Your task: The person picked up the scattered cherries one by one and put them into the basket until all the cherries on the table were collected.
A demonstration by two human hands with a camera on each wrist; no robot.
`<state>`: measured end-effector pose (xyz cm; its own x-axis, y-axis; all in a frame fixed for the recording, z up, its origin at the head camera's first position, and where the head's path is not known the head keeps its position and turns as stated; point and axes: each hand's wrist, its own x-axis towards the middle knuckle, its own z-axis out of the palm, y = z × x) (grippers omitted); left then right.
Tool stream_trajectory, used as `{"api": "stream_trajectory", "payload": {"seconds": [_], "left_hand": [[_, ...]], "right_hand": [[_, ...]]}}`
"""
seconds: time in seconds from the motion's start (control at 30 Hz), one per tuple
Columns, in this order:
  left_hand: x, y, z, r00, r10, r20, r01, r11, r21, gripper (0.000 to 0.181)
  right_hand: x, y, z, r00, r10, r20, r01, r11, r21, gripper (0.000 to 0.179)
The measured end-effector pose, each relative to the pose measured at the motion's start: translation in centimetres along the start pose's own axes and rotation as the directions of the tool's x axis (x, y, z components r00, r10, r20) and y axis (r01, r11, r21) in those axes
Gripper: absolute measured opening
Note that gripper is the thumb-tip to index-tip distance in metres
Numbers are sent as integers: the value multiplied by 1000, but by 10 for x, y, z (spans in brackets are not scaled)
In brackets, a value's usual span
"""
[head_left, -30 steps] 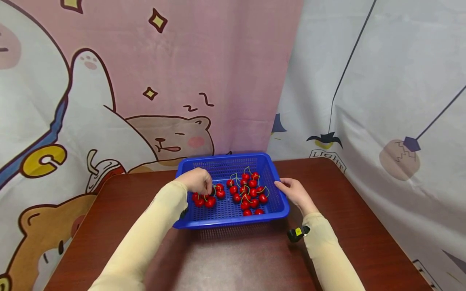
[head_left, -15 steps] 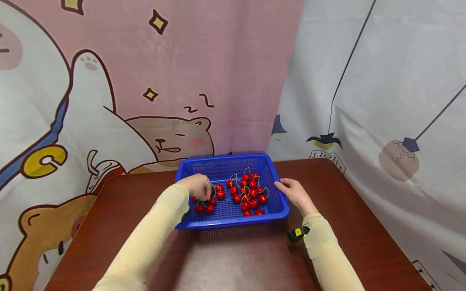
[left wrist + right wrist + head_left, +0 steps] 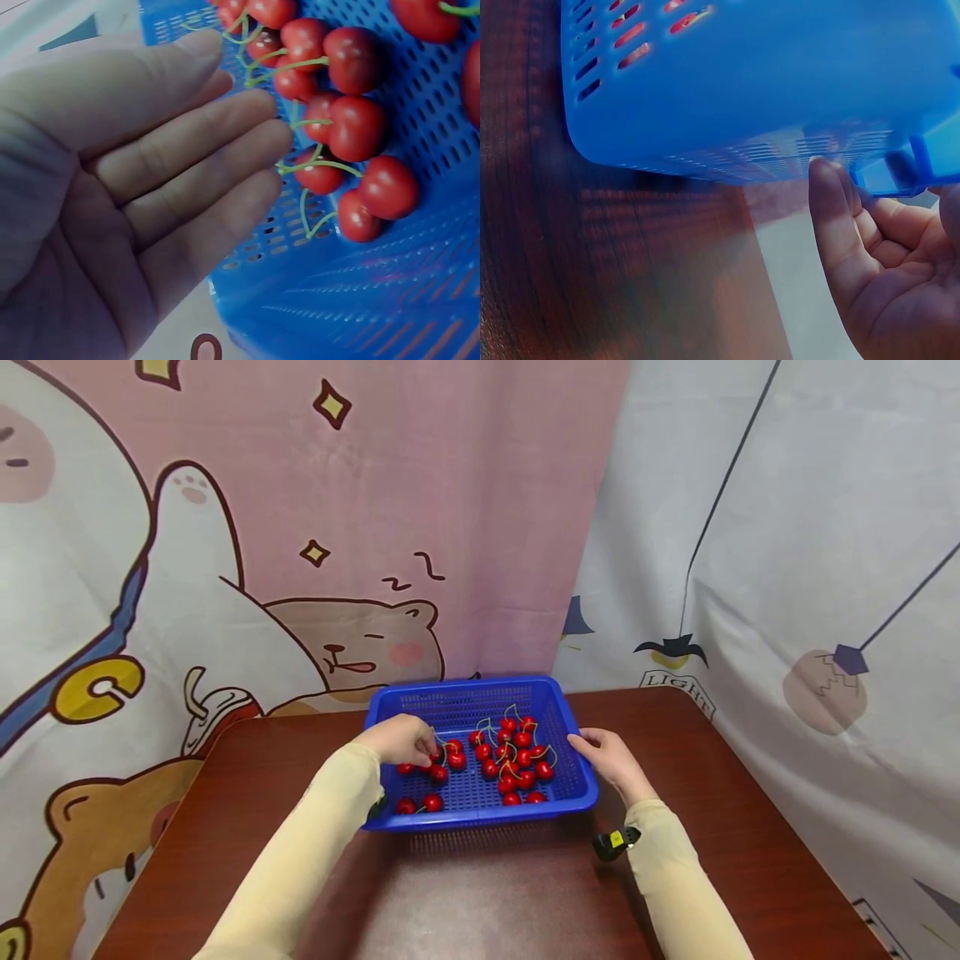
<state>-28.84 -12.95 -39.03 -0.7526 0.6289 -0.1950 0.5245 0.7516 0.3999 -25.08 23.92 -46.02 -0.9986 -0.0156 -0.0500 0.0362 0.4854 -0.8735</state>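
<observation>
A blue plastic basket (image 3: pixel 487 817) with slotted walls holds red cherries on green stems. My left hand (image 3: pixel 397 740) is over its left part, fingertips beside one cluster of cherries (image 3: pixel 438 773). In the left wrist view its fingers are nearly straight, the thumb lying along the index finger, and cherry stems (image 3: pixel 307 121) reach close to the fingertips. I see nothing clearly held there. One pair of cherries (image 3: pixel 432 802) lies apart by the basket's front wall. My right hand (image 3: pixel 613 762) grips the basket's right rim, thumb against the outer wall in the right wrist view.
Several more cherries (image 3: pixel 522 740) lie bunched in the right half of the basket. The basket stands on a dark reddish-brown table (image 3: pixel 480 893), near its back edge. A cartoon-printed curtain (image 3: pixel 495 527) hangs behind and along the right side.
One pair of cherries has moved toward the basket's front wall, away from the left cluster. My left hand dipped forward, then drew back up from that pair. My right hand stays on the rim.
</observation>
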Motion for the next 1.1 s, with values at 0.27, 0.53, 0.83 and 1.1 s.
{"api": "stream_trajectory", "payload": {"seconds": [0.27,0.53,0.83,1.1], "left_hand": [[-22,5,-7,986,16,-164,-21,999,-28,20],[-43,10,-7,911,-89,-402,90,996,-18,38],[-73,15,-4,847,-132,-514,96,991,-96,54],[-104,12,9,724,-112,-681,105,993,-51,52]], "right_hand": [[0,1,-1,1000,-2,6,2,1000,-4,48],[-2,-6,-4,998,-25,-54,15,982,-187,50],[-13,-13,-13,980,-180,-88,145,940,-309,45],[-35,-23,-23,919,-365,-145,298,889,-349,35]]}}
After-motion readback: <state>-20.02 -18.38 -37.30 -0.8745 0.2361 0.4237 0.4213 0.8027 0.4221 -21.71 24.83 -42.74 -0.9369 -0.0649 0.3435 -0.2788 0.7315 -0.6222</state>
